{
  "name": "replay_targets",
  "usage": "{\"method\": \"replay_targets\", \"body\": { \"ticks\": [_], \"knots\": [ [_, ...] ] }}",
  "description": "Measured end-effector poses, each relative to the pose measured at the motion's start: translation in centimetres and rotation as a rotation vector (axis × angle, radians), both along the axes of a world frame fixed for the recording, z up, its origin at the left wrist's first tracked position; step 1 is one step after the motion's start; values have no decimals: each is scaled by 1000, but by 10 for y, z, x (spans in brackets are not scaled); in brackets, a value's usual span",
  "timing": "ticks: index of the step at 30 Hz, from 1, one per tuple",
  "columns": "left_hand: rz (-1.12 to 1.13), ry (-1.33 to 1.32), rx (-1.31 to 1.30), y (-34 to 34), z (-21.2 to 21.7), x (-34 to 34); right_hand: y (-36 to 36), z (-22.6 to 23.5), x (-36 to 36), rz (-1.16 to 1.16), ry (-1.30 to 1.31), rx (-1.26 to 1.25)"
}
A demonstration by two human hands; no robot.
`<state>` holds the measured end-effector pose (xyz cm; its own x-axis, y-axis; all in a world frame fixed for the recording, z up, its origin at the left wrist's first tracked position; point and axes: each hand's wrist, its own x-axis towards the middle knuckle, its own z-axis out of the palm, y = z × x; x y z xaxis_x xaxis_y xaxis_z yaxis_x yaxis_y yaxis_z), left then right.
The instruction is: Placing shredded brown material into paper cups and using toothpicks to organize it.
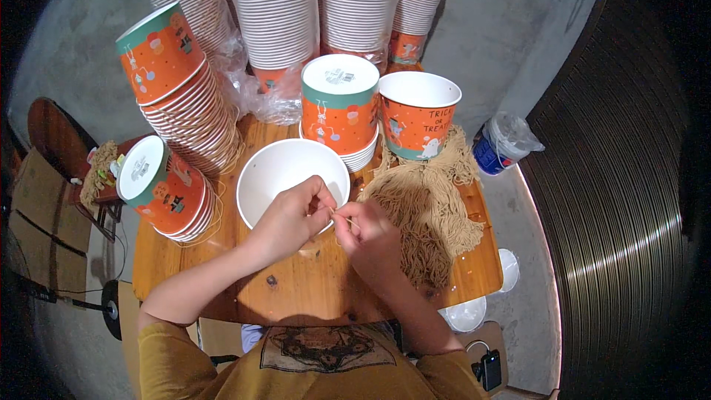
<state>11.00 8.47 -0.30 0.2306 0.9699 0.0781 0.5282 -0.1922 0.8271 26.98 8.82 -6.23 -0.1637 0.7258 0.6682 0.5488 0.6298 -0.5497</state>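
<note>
My left hand (pixel 290 216) and my right hand (pixel 370 241) meet at the near right rim of a paper bucket (pixel 275 174), its white inside facing up. Both hands are closed in a pinch on a thin tan cord (pixel 349 220) at that rim. Fingers partly cover the cord, so any knot or hole there is hidden. Right of my right hand lies a thick bundle of loose tan cords (pixel 422 215). Just behind the bucket stands an upside-down stack of orange and green paper buckets (pixel 339 115). Another orange bucket (pixel 419 122) stands upright beside it.
Tilted bucket stacks (pixel 174 78) and a shorter stack (pixel 167 189) line the left side of the wooden table (pixel 296 289), with cord loops beside them. Tall plastic-wrapped bucket stacks (pixel 274 11) rise at the back. A blue pail (pixel 495 150) stands off the right edge.
</note>
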Motion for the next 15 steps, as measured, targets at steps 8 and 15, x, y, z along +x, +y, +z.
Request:
{"method": "replay_targets", "body": {
  "ticks": [8, 15],
  "knots": [
    [-142, -406, -189, 13, -11, -5, -5, -1, -2, 54, 207, -244],
    [-148, -512, -294, 17, -7, -7, -2, 4, -1, 207, 669, -684]
  ]
}}
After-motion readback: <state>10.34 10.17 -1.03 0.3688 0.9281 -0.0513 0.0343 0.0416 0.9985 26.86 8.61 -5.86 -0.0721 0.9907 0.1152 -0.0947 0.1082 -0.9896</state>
